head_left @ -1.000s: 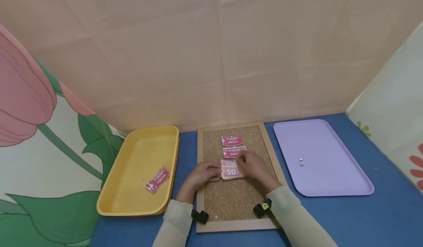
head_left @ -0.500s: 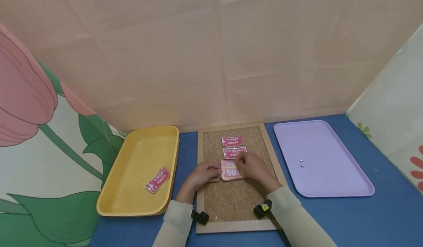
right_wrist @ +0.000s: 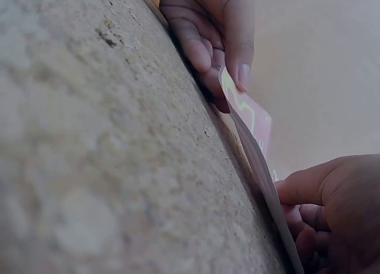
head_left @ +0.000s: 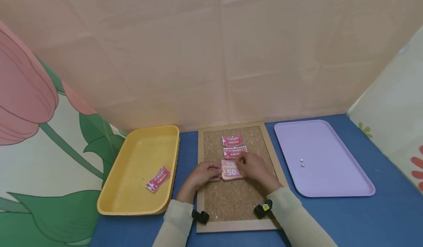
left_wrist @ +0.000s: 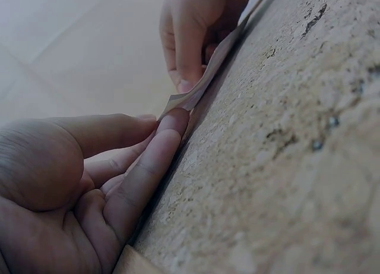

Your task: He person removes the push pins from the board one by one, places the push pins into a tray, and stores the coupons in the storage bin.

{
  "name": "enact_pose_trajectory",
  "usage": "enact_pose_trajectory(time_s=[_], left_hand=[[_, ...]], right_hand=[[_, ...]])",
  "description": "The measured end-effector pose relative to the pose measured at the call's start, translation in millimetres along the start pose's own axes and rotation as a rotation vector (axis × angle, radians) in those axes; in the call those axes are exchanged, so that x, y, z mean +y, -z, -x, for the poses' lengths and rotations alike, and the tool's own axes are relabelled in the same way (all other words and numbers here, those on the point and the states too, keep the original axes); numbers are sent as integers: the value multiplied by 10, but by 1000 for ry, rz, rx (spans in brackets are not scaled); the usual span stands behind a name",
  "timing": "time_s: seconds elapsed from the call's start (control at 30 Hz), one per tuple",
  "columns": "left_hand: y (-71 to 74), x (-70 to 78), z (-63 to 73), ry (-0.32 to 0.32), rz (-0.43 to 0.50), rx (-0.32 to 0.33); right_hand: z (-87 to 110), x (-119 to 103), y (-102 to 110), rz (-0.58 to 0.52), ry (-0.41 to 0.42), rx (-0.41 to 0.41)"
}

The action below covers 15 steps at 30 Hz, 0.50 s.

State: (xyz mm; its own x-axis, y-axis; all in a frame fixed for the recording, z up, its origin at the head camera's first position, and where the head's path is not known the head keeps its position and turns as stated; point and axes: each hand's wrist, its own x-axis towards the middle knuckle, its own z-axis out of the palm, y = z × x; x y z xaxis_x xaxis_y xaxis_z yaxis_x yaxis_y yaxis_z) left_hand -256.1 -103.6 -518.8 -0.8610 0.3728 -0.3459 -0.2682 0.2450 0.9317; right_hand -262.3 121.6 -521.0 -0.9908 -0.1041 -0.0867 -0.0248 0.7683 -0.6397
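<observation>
At the lower middle of the frame, my left hand (head_left: 205, 174) pinches the left edge of a pink card (head_left: 230, 172) on the corkboard (head_left: 228, 203). My right hand (head_left: 257, 167) has curled fingers, its thumb touching the card's upper right; I cannot tell whether it pinches anything. Just above lie two red coupons (head_left: 232, 141). A yellow tray (head_left: 125, 181) sits lower left, a lilac tray (head_left: 330, 166) lower right.

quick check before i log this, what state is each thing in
left hand, pinching pink coupon at its left edge
right hand, fingers curled at the coupon's upper right
pink coupon, left edge lifted off cork board
board coupons, one above the other
tray coupons, overlapping, slanted in yellow tray
purple tray, holding two small silver pieces
</observation>
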Motion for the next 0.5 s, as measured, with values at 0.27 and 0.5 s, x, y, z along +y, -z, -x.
enact_pose_trajectory(time_s=[0.27, 0.5], left_hand=[[3, 14, 8, 8, 0, 8], [7, 8, 10, 5, 5, 3]], right_hand=[[23, 3, 20, -36, 17, -15], [28, 45, 24, -98, 37, 0]])
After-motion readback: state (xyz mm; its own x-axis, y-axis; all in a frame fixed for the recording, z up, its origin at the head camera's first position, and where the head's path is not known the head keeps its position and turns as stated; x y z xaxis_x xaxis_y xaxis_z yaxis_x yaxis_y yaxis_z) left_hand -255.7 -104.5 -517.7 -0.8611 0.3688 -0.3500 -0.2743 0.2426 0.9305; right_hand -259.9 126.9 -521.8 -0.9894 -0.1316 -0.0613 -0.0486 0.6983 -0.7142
